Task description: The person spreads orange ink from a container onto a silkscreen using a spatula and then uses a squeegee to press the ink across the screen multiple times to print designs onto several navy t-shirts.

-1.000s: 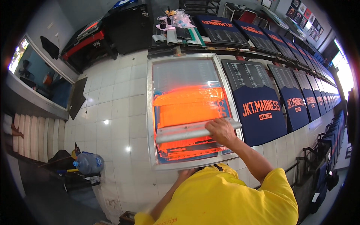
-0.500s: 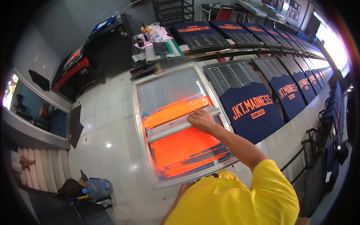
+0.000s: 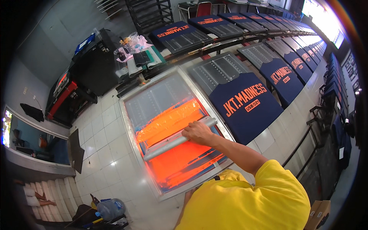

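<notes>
My right hand (image 3: 198, 132) is closed over the top of a long grey squeegee (image 3: 165, 147), near its right end. The squeegee lies slantwise across a screen printing frame (image 3: 129, 132), pressed on its mesh. Thick, glossy orange ink (image 3: 168, 120) is heaped on the far side of the blade, and a flatter orange layer covers the near side. Through the far mesh shows a dark board with white grid marks. My left hand (image 3: 189, 193) is at the frame's near edge, mostly hidden by the frame and my yellow shirt; its fingers do not show.
Right of the frame, a navy printed shirt panel (image 3: 245, 109) lies on a dark board, with several more in rows beyond. Cups and cloths crowd a stand (image 3: 140, 61) behind the frame. A water jug (image 3: 110, 209) stands lower left; a person's legs (image 3: 40, 199) show on steps.
The squeegee has slid slightly toward me across the mesh, with my right hand still on it. The whole view has shifted and tilted. More of the person on the steps shows.
</notes>
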Demonstrator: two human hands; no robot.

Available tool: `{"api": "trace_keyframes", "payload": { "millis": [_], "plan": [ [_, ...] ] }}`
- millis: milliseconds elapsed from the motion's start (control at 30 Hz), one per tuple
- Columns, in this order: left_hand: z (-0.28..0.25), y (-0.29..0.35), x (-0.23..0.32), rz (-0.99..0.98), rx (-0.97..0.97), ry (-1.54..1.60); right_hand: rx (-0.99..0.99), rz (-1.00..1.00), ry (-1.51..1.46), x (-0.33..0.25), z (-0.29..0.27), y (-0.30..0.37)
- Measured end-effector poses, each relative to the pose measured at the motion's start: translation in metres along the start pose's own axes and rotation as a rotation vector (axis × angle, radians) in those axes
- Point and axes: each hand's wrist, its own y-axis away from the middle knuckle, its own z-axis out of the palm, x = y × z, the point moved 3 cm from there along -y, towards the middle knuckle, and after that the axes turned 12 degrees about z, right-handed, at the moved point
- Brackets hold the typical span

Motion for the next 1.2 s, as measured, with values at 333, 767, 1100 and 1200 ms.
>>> {"api": "trace_keyframes", "payload": {
  "millis": [333,767,1100,1200],
  "plan": [
    [0.003,0.008,0.002,0.028,-0.007,0.008,0.049,-0.043,-0.022,-0.033,-0.011,0.087],
    [0.011,0.018,0.018,0.057,0.016,0.137,0.054,-0.047,-0.045,-0.051,-0.04,0.122],
    [0.021,0.027,0.06,-0.093,0.082,0.34,0.002,-0.069,0.034,-0.058,-0.031,0.144],
    [0.013,0.021,0.039,-0.075,0.046,0.398,0.001,-0.079,0.061,-0.059,-0.028,0.153]
  ]
}}
